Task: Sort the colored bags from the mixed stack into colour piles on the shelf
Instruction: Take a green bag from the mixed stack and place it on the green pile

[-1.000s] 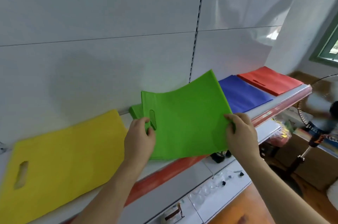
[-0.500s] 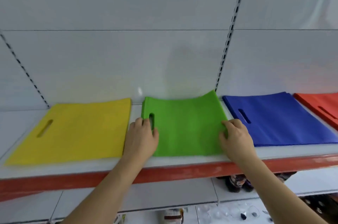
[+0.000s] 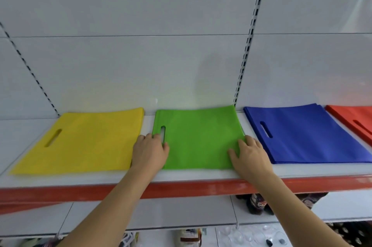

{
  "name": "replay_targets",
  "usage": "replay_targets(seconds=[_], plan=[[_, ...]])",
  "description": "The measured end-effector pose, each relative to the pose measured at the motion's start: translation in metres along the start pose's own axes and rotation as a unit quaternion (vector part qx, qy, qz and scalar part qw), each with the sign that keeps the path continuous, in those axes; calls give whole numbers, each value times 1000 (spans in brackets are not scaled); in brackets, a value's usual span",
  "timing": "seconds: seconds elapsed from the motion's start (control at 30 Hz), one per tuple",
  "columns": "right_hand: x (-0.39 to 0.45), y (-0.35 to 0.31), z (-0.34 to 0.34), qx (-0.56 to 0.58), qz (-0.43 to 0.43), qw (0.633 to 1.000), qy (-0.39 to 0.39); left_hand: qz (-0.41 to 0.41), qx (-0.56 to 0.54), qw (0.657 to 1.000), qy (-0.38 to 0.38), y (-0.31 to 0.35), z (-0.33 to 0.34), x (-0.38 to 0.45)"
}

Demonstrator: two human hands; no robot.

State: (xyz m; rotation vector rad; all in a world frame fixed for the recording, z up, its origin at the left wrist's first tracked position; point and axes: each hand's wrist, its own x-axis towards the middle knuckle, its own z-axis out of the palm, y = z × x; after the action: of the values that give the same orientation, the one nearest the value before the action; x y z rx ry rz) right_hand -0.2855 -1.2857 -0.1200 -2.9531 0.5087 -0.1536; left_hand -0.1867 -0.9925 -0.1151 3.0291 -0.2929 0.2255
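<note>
Here, green bag (image 3: pixel 198 136) flat, under left hand (image 3: pixel 150 151)

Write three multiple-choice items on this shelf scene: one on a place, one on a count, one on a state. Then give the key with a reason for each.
1. Which pile lies directly right of the flat green fabric bag pile?
A. the yellow fabric bag pile
B. the blue fabric bag pile
C. the red fabric bag pile

2. How many colour piles show on the white shelf with the red front edge?
A. two
B. three
C. four

3. How does the green pile lie?
A. flat on the shelf under both hands
B. lifted in the air
C. rolled up

Key: B, the blue fabric bag pile sits next to green on the right; C, the yellow fabric bag pile, green, blue and the red fabric bag pile show; A, the left hand and right hand rest on its near corners.
</note>
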Motion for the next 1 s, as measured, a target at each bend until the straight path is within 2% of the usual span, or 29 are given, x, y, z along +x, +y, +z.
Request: replay_targets(seconds=[0.1, 0.3, 0.4, 0.5, 0.7, 1.0], plan=[[0, 0, -1, -5, -13, 1000, 28, -10, -7, 1000, 8, 2, -5, 1], [-2, -24, 2, 32, -78, 992, 96, -25, -9, 996, 80, -5, -18, -21], [-11, -53, 8, 30, -111, 990, 87, -25, -7, 993, 115, -18, -24, -40], [-23, -84, 13, 35, -144, 986, 77, -42, 1, 992, 117, -39, -30, -60], [-51, -162, 8, 25, -198, 977, 76, -101, 14, 992, 77, -113, -43, -94], [-128, -327, 15, 29, -265, 960, 80, -136, 20, 987, 81, -271, -78, -177]])
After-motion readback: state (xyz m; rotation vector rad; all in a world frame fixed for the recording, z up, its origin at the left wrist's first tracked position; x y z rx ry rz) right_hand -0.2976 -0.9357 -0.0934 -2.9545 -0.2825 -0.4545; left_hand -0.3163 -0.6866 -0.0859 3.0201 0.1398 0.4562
